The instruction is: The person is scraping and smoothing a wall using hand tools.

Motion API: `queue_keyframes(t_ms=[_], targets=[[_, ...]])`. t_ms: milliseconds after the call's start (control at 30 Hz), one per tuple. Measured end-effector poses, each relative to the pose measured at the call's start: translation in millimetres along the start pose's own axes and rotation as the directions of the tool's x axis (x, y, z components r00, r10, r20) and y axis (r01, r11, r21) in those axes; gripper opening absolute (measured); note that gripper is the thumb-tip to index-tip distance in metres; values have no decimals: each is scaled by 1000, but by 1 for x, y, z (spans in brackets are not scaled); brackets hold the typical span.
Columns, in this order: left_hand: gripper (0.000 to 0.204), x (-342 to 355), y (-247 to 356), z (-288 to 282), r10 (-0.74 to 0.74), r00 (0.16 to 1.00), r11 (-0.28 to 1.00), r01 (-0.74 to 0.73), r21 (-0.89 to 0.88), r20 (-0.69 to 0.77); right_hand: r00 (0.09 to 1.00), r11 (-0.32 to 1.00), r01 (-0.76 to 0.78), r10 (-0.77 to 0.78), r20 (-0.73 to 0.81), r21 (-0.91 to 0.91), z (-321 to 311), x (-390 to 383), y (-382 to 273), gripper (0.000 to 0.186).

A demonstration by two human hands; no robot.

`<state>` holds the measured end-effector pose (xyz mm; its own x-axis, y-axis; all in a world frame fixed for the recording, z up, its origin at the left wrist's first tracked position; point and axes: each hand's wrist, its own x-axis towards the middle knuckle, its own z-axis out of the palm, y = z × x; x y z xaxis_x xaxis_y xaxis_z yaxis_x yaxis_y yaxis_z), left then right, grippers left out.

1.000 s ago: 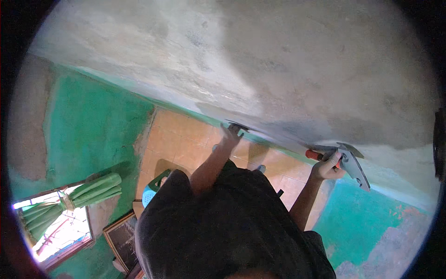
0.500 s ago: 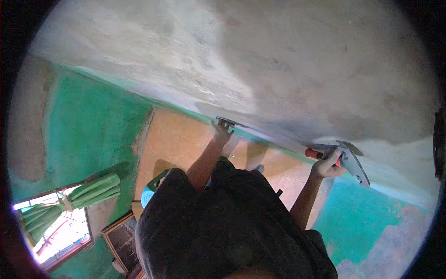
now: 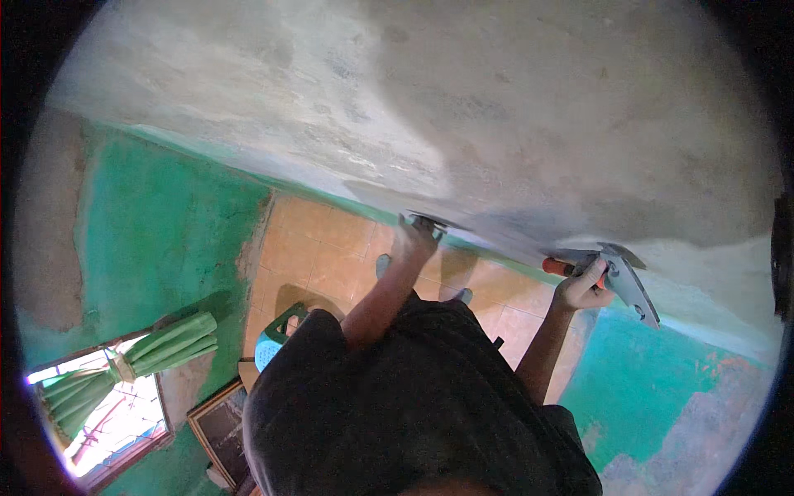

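Observation:
My left hand (image 3: pixel 418 240) is closed on a thin, dark, flat scraper (image 3: pixel 447 221), its blade lying against the patchy grey and white wall (image 3: pixel 513 124). The fingers are partly smeared by motion. Farther right, my right hand (image 3: pixel 584 289) grips a trowel (image 3: pixel 632 291) with a red-orange handle and a grey metal blade. That trowel is tilted close to the wall, and a dark curved edge shows behind it, which may be its shadow or another blade. Whether the trowel touches the wall I cannot tell.
Orange floor tiles (image 3: pixel 318 236) lie below, where my feet show. A teal plastic stool (image 3: pixel 269 349) stands at my left, near a framed picture (image 3: pixel 219 430). Farther left is a window (image 3: pixel 124 413) with a tied green curtain (image 3: pixel 169 343) on a green wall (image 3: pixel 157 223).
My left hand has slid the scraper to the right along the wall, toward the trowel. My right hand and the trowel have hardly moved.

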<state>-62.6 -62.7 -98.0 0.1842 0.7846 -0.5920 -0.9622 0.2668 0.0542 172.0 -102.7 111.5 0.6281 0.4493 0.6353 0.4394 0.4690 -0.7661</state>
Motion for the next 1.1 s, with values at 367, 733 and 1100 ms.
queue_keyframes(t_ms=[367,733,1100], targets=[[80,-79,-26,83,-79,986,990,61,124,146,1000,1000,12,-13,21,28,-9,-3,20,20],[77,-91,-25,89,16,997,984,-29,178,72,997,998,36,-39,73,52,4,1,-1,16],[70,-106,-11,99,173,983,963,-181,201,54,999,999,-14,13,44,40,5,-1,-10,25]])
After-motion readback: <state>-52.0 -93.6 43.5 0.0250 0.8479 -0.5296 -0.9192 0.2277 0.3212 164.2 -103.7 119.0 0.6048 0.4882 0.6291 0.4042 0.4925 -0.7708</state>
